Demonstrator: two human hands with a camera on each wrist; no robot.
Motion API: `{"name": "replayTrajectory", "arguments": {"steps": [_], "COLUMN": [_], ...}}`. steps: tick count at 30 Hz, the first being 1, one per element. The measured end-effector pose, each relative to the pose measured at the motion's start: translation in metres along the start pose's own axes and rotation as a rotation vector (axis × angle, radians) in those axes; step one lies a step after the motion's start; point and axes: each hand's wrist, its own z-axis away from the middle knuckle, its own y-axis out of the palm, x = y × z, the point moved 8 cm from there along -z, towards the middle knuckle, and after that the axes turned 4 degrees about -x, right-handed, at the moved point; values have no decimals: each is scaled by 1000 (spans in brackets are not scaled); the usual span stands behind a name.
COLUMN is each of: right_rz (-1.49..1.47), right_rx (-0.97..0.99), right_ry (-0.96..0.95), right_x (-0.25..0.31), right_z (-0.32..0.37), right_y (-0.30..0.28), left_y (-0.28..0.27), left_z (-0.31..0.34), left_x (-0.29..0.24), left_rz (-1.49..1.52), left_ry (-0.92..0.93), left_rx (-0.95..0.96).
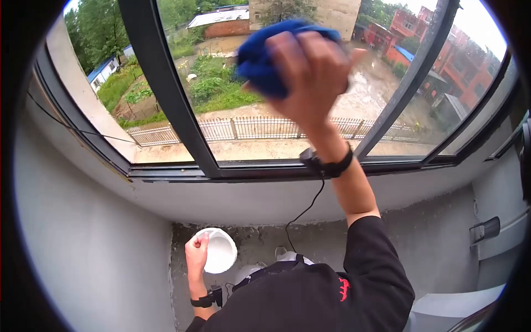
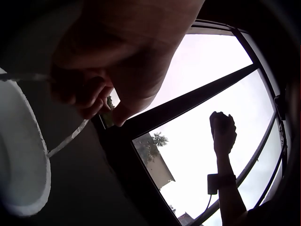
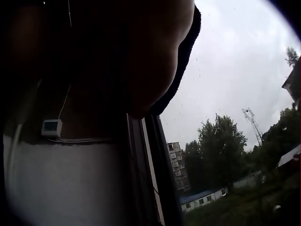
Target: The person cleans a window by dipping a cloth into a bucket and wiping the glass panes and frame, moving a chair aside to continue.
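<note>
In the head view the right hand grips a bunched blue cloth against or close to the window pane, arm stretched up and forward; contact with the glass cannot be told. The right wrist view shows that hand dark, with the cloth's edge beyond it. Low on the left, the left hand holds the thin handle of a white bucket. Seen in the left wrist view, its fingers curl round the clear handle, with the bucket rim at the left edge.
Dark window frame bars run up either side of the pane, above a grey wall. A black cable hangs from the right wrist camera. A grey bracket juts from the right wall. In the right wrist view, a small white box is wall-mounted.
</note>
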Motion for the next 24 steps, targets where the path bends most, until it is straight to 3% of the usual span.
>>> {"name": "replayTrajectory", "arguments": {"steps": [1,3,8,10,11,12,14,16,17,18,20,21,23,24], "right_rz": [-91,-95,-8,2,122,111,251,344,222,401,505,532,352,531], "right_rx": [166,227,199,157,253,230,110,-26,-148,-103,-66,-88,-81,-124], "right_ry": [-137,-293,-249,-171,-105,-6,-47,59,322,208,675,749,719,754], "right_x": [51,84,54,25,6,-10,-44,-85,-126,-139,-209,-236,-236,-249], "right_z": [28,62,65,68,70,58,49,40,45,36,39,30,-11,-24], "right_y": [21,29,8,-3,-9,-21,-41,-64,-76,-88,-113,-122,-109,-112], "left_y": [-2,2,-1,-7,-8,-6,-6,-11,-13,-14,-22,-24,-36,-35], "left_z": [-11,-32,-63,-79,-85,-88,-101,-108,-113,-116,-119,-121,-113,-119], "left_x": [-2,10,-10,-14,-12,-9,2,3,6,7,4,4,-15,-7], "left_rz": [22,61,85,18,42,66,96,112,97,102,98,83,123,91], "left_ry": [14,20,60,147,95,39,55,67,93,91,164,181,223,283], "left_rx": [22,61,141,176,231,297,394,429,431,450,433,452,452,433]}}
